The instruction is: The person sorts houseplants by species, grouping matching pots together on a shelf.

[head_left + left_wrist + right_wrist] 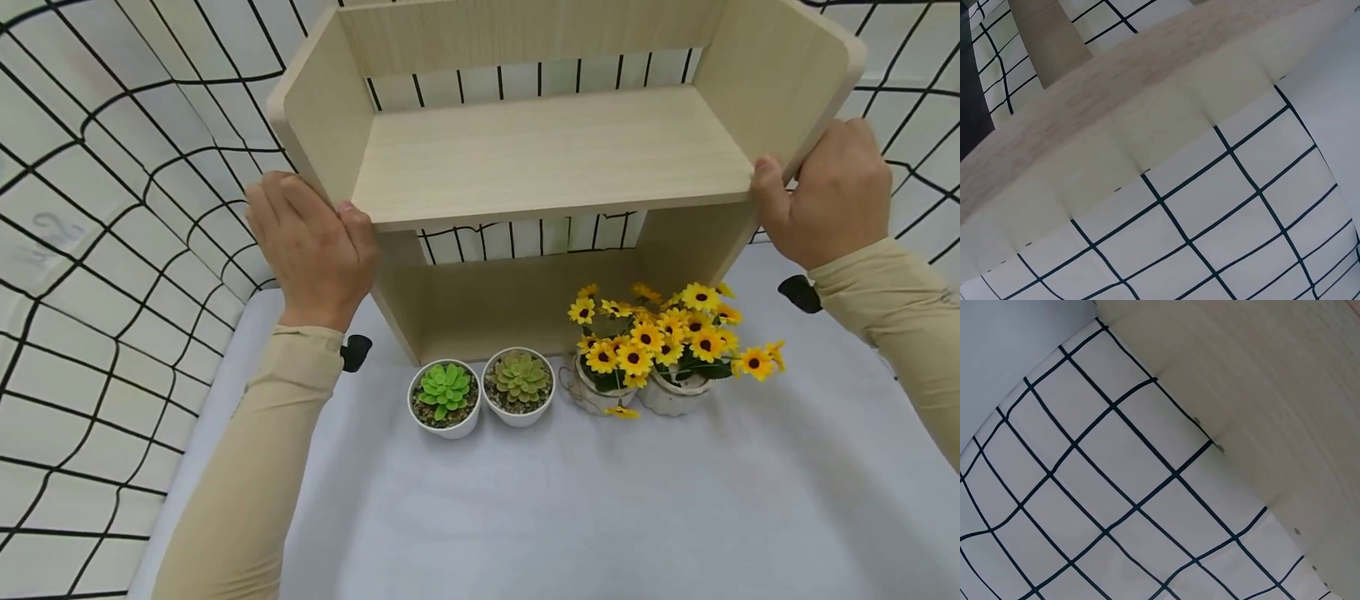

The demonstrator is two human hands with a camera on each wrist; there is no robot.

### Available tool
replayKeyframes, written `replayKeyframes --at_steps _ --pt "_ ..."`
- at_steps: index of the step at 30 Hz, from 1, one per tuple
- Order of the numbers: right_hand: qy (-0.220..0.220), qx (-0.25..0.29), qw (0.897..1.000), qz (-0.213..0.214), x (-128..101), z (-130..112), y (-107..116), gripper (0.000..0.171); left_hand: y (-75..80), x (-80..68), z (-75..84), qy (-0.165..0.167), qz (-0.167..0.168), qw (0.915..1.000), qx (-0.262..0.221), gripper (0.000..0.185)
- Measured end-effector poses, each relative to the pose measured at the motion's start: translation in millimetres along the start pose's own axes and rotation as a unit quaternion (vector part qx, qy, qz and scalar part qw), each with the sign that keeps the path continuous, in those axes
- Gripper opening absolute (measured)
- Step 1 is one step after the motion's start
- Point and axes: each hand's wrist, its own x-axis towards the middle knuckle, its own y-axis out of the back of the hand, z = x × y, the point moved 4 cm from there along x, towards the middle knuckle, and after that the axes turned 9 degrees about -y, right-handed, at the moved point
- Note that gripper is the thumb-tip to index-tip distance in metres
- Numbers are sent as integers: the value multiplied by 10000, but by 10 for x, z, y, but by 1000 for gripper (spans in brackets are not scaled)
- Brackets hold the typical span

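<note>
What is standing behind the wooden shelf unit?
Through the open gaps in the wooden shelf unit, a white backdrop with black grid lines shows behind it. The shelf's solid back strips and side panels hide whatever else stands there.

Four pots (pixel 517 387) crowd the shelf (pixel 551 158) front; the bench (pixel 600 517) nearer than them lies open.

Both hands (pixel 577 217) on wooden shelf (pixel 555 158) sides

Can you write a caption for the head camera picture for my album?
Two hands, left hand and right hand, grip the sides of a wooden shelf above two succulent pots and sunflower pots.
</note>
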Motion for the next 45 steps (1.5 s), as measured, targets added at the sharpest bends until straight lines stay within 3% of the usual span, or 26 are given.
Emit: replayKeyframes --at_steps 6,14,21,24,30,38,45 --pt "-244 289 9992 -145 -15 -34 -8 59 31 -5 -1 5 83 10000 -41 41" --pt "-654 397 9942 -753 -46 -61 -32 57 56 -14 -14 92 50 9999 -55 40" --pt "-1129 939 9769 -1552 -59 -59 -32 57 97 11 -61 75 58 9999 93 44" --pt "-1204 1057 9732 -1651 -129 1 16 57 105 27 -70 82 -8 9999 121 45" --pt "-1375 939 9744 -1509 -406 195 144 46 83 46 -59 97 -116 9998 153 46" --pt "-1917 994 9698 -1138 -953 506 244 31 40 52 -22 51 -194 9997 111 46" --pt "-2686 777 9512 -1306 -1460 755 229 26 48 34 3 102 -308 9993 170 46"
